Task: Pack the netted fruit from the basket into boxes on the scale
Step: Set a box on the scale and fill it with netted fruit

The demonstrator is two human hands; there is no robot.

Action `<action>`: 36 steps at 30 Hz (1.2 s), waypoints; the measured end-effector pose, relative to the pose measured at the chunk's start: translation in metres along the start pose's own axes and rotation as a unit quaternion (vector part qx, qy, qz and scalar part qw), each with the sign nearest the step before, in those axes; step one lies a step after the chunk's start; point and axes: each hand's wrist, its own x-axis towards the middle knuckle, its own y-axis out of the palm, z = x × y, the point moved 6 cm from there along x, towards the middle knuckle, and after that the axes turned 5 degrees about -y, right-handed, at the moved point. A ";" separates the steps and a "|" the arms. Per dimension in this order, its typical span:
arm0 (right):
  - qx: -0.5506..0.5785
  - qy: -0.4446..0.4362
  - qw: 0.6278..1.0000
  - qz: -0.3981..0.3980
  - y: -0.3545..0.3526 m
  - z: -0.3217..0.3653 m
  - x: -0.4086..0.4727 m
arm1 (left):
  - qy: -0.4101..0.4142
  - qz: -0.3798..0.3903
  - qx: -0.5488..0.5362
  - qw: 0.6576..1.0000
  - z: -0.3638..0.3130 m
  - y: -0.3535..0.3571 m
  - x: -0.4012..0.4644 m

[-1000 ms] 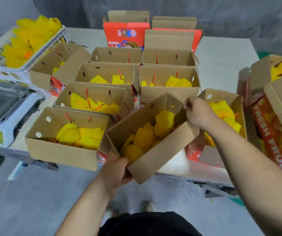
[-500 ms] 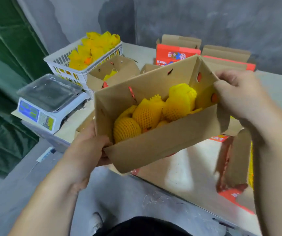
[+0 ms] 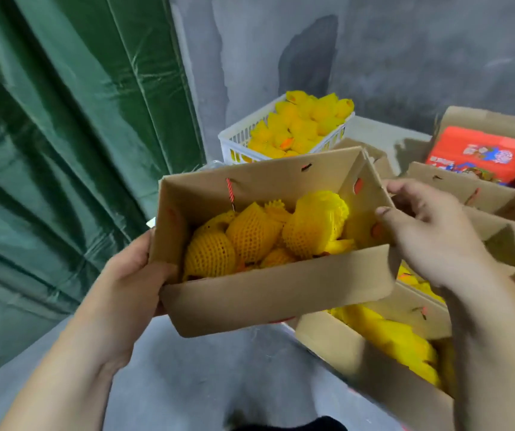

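Observation:
I hold an open brown cardboard box [image 3: 275, 293] in the air in front of me, tilted slightly. Several fruits in yellow foam netting [image 3: 250, 237] lie inside it. My left hand [image 3: 131, 281] grips the box's left end from underneath. At the right end wall my right hand [image 3: 430, 234] holds on with spread fingers, the thumb on the rim. Behind the box stands the white plastic basket [image 3: 240, 141], heaped with more netted fruit [image 3: 306, 122]. The scale is hidden behind the held box.
Several open cardboard boxes fill the table to the right, the nearest one [image 3: 374, 368] holding netted fruit. A red printed box [image 3: 480, 154] stands at the back right. A green curtain [image 3: 63, 150] hangs on the left and a grey wall rises behind.
I have lifted the box off the table and swung it left toward the basket side. My view has turned left with it, and the scale is now covered by the box.

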 end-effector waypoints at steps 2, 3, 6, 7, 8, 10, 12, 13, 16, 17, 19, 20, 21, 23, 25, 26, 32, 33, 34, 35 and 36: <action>0.031 0.007 0.999 -0.010 0.039 0.008 0.018 | 0.004 -0.025 -0.003 1.000 -0.006 -0.034 0.032; 0.041 0.008 0.999 -0.012 0.057 0.011 0.027 | 0.000 -0.031 -0.005 0.999 -0.008 -0.048 0.049; 0.056 0.002 0.998 -0.015 0.101 0.016 0.056 | -0.012 -0.044 -0.013 0.999 -0.013 -0.081 0.107; 0.058 0.002 0.998 -0.019 0.112 0.014 0.068 | -0.014 -0.044 -0.010 0.999 -0.015 -0.088 0.128; 0.062 0.008 0.998 -0.021 0.123 0.012 0.080 | -0.014 -0.041 -0.005 0.999 -0.017 -0.092 0.149; 0.065 0.026 0.997 -0.030 0.143 0.002 0.108 | -0.009 -0.028 0.010 1.000 -0.022 -0.097 0.191; 0.068 0.049 0.996 -0.033 0.163 -0.006 0.137 | -0.011 -0.016 0.027 0.999 -0.026 -0.097 0.233; 0.069 0.060 0.995 -0.035 0.173 -0.011 0.151 | -0.012 -0.018 0.034 0.999 -0.030 -0.097 0.255; 0.051 0.103 0.992 -0.048 0.198 -0.024 0.184 | -0.013 -0.034 0.057 0.998 -0.039 -0.098 0.324; 0.044 0.114 0.991 -0.053 0.205 -0.027 0.192 | -0.012 -0.025 0.059 0.998 -0.043 -0.095 0.344; 0.021 0.138 0.989 -0.051 0.220 -0.034 0.204 | -0.004 0.002 0.082 0.997 -0.050 -0.089 0.384; 0.012 0.150 0.987 -0.052 0.227 -0.036 0.207 | 0.003 0.014 0.100 0.995 -0.052 -0.086 0.401; 0.008 0.159 0.986 -0.057 0.234 -0.038 0.209 | 0.010 0.026 0.114 0.993 -0.056 -0.084 0.417; 0.011 0.176 0.982 -0.069 0.247 -0.042 0.208 | 0.013 0.052 0.143 0.988 -0.059 -0.083 0.449; 0.004 0.198 0.977 -0.077 0.263 -0.042 0.204 | 0.012 0.084 0.172 0.981 -0.057 -0.083 0.477; -0.010 0.206 0.975 -0.082 0.271 -0.040 0.202 | 0.011 0.103 0.180 0.978 -0.055 -0.083 0.489; -0.081 0.271 0.937 -0.206 0.305 -0.022 0.188 | -0.024 0.244 0.133 0.960 -0.036 -0.070 0.531; -0.091 0.282 0.929 -0.222 0.309 -0.016 0.185 | -0.014 0.276 0.130 0.952 -0.037 -0.070 0.529; -0.102 0.297 0.920 -0.235 0.311 -0.010 0.180 | -0.008 0.308 0.127 0.943 -0.036 -0.070 0.526; -0.111 0.314 0.912 -0.240 0.315 -0.005 0.176 | -0.012 0.333 0.119 0.935 -0.034 -0.072 0.525; -0.114 0.328 0.906 -0.241 0.322 0.001 0.172 | -0.022 0.349 0.107 0.931 -0.031 -0.075 0.526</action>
